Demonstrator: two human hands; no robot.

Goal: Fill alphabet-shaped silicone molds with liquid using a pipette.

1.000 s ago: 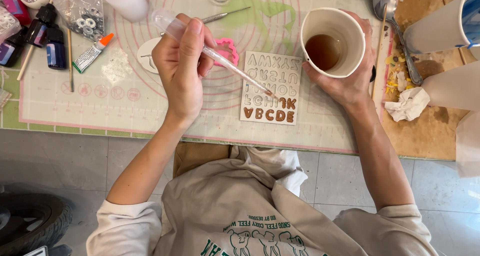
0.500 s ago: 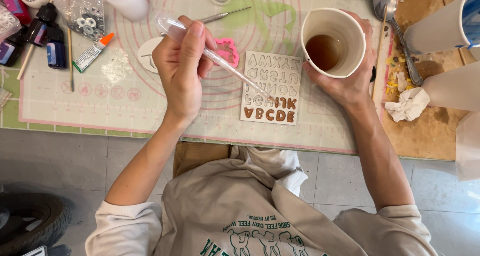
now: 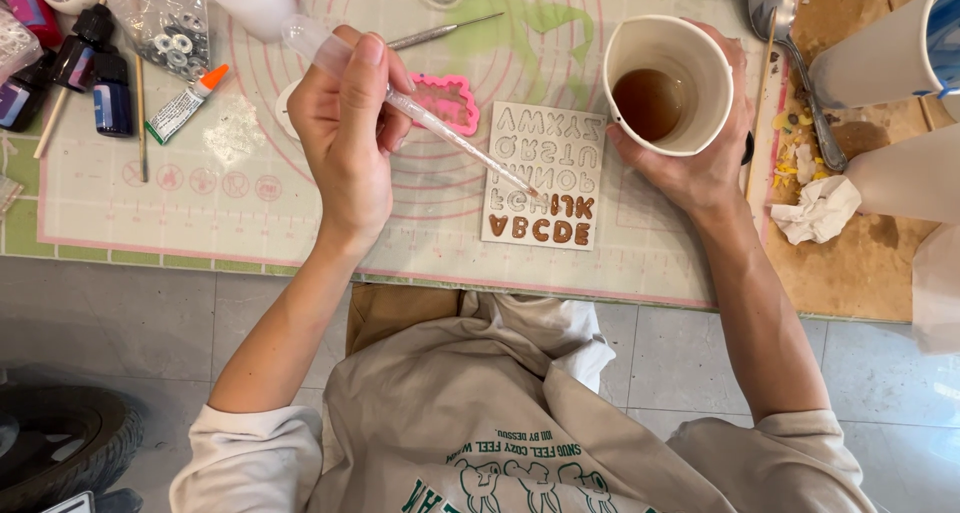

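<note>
We are pinching a clear plastic pipette [image 3: 420, 113] in our left hand [image 3: 345, 138], tip angled into the white alphabet mould [image 3: 545, 173]; our right hand [image 3: 700, 163] is wrapping a white paper cup [image 3: 668, 83] of brown liquid nearby for refilling.

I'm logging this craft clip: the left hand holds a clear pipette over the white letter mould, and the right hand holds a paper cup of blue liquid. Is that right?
Not quite. The head view shows the liquid in the paper cup is brown, not blue. The rest stands: the left hand holds the clear pipette over the white letter mould, and the right hand holds the cup.
</note>
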